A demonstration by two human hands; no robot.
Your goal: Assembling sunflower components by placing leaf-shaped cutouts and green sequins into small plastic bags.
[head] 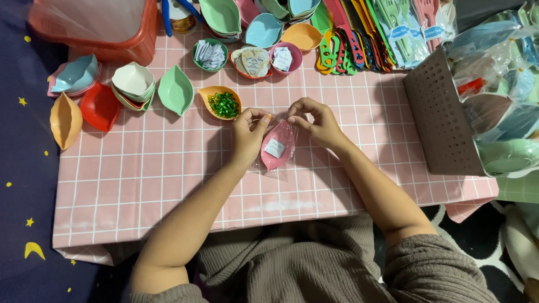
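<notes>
A pink leaf-shaped dish (278, 145) with a small white slip on it lies inside a clear plastic bag on the pink checked tablecloth (168, 179). My left hand (249, 134) pinches the bag's top left corner. My right hand (314, 120) pinches the bag's top right edge. Just left of my left hand sits an orange leaf dish of green twist ties (223, 104).
Loose leaf dishes in mint (176, 90), red (100, 106), orange (65, 120) and white lie at the left. Small bowls of paper slips (210, 54), combs (342, 39) and stacked dishes line the far edge. A brown perforated basket (441, 120) of bagged dishes stands right; a red basket (95, 28) far left.
</notes>
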